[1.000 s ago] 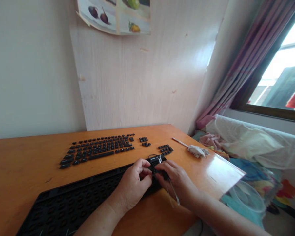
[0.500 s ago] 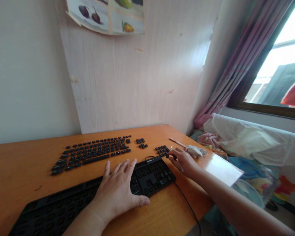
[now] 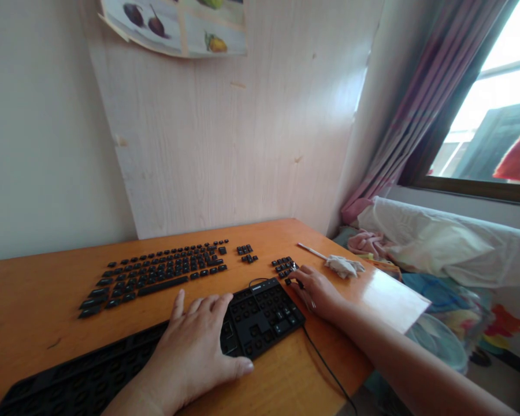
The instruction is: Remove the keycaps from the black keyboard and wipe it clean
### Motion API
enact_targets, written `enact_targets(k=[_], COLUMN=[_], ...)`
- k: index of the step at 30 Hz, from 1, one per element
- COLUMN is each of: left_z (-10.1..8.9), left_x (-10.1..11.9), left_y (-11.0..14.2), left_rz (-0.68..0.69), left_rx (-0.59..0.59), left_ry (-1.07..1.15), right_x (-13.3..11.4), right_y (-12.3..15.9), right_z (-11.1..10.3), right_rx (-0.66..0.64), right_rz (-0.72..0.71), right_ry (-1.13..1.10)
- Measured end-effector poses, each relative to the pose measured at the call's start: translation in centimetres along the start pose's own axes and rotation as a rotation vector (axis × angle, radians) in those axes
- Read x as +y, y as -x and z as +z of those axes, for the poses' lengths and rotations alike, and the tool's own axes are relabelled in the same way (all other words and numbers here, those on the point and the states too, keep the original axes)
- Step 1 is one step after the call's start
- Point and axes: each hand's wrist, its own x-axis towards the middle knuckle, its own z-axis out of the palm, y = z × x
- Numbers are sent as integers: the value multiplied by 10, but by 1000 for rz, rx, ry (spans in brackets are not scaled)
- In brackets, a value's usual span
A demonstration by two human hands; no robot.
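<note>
The black keyboard (image 3: 253, 322) lies aslant on the orange-brown desk (image 3: 260, 384), directly below the left hand (image 3: 195, 338), which covers its middle stretch. That hand is palm down and wide open, fingers spread and thumb out to the right, gripping nothing; from here I can't tell how firmly it presses. The right hand (image 3: 318, 292) is just beyond the keyboard's right end, next to a small cluster of loose keycaps (image 3: 282, 266), its fingers bent closed around a small dark tool (image 3: 301, 284) with thin wires. Whether a keycap is caught in those wires, I can't make out. The keyboard is long and flat, mostly stripped, showing rows of dark sockets, with pale lettering near its top edge and a thin black cable (image 3: 327, 355) trailing off the desk's near side. Behind it, more black keycaps sit in neat rows, a long space bar (image 3: 163, 286) among them; a whitish cloth (image 3: 344, 266) lies to the right.
</note>
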Motion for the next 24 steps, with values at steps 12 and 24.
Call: enact_targets(k=[12, 24], left_z=[2, -1], left_x=[-1, 1], left_y=[0, 1], left_rz=[13, 11], left_rx=[1, -25], left_ry=[3, -6], right_x=[1, -1], right_y=[-1, -1], right_z=[2, 0], right_rx=[-14, -23], right_rz=[-39, -24], right_ry=[-5, -16])
